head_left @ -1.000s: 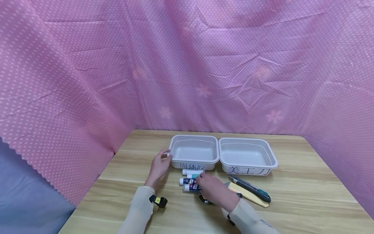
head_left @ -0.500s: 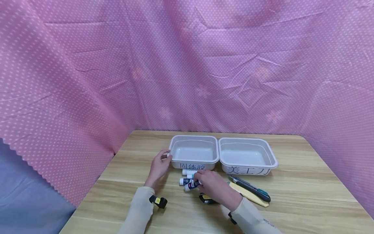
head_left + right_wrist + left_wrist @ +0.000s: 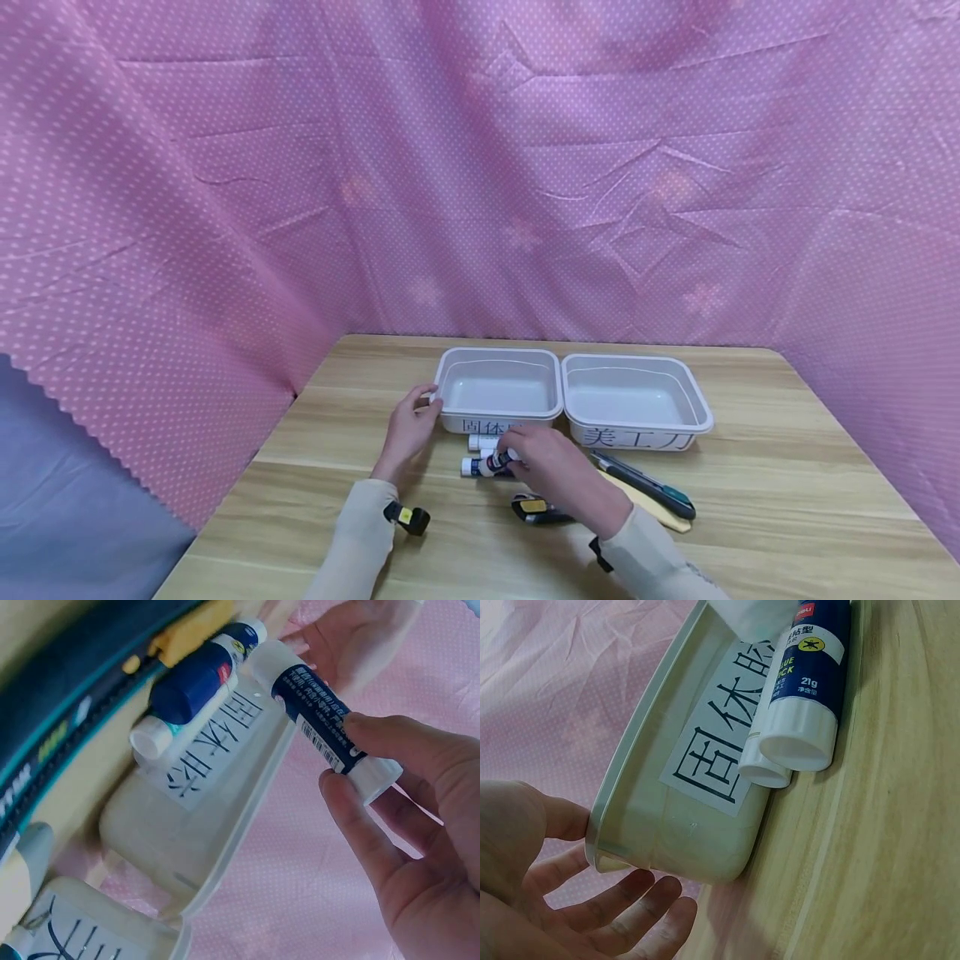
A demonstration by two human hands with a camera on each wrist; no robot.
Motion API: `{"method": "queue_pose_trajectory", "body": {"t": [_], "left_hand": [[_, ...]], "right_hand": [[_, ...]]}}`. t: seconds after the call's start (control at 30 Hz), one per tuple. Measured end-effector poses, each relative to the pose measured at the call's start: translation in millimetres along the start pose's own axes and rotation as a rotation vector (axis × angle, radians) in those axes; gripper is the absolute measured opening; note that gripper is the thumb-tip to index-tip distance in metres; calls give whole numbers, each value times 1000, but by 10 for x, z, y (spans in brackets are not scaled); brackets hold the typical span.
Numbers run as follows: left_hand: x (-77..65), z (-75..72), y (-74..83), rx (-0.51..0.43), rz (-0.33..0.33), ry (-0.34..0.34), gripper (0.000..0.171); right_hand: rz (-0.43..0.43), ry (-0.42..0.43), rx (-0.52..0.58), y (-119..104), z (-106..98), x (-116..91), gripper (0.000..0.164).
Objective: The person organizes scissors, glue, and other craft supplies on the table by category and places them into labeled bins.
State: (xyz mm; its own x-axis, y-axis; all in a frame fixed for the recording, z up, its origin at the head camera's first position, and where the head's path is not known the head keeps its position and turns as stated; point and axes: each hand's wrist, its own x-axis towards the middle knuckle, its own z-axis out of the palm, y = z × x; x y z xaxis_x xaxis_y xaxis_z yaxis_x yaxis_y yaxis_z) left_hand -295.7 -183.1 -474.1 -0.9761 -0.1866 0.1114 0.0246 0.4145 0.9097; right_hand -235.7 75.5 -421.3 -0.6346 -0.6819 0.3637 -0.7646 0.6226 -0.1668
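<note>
My right hand (image 3: 558, 475) pinches a navy-and-white glue stick (image 3: 319, 712) between thumb and fingers, tilted and raised in front of the left plastic bin (image 3: 498, 423). Below it, other glue sticks lie on the table against the bin's front, among them a navy one (image 3: 810, 682) and a white one (image 3: 480, 442), partly hidden by the hand. My left hand (image 3: 408, 429) holds the near left corner of that bin, thumb and forefinger at its rim. The bin's paper label bears Chinese characters.
A second white bin (image 3: 641, 437), also labelled, adjoins the first on the right. Utility knives lie before it: a black-and-green one (image 3: 648, 485), a yellow one (image 3: 637, 500), and a black-and-yellow one (image 3: 534, 508) under the right forearm. Pink dotted cloth (image 3: 525, 208) hangs behind the table.
My right hand has picked up the nearest glue stick and lifted it, moving slightly away from me toward the left bin. The left hand stays at the bin's corner.
</note>
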Motion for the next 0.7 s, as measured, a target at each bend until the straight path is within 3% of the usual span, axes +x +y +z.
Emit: {"method": "queue_pose_trajectory", "body": {"t": [0.7], "left_hand": [[-26, -13, -18, -15, -5, -1, 42]], "right_hand": [[4, 274, 65, 123, -226, 35, 28]]}}
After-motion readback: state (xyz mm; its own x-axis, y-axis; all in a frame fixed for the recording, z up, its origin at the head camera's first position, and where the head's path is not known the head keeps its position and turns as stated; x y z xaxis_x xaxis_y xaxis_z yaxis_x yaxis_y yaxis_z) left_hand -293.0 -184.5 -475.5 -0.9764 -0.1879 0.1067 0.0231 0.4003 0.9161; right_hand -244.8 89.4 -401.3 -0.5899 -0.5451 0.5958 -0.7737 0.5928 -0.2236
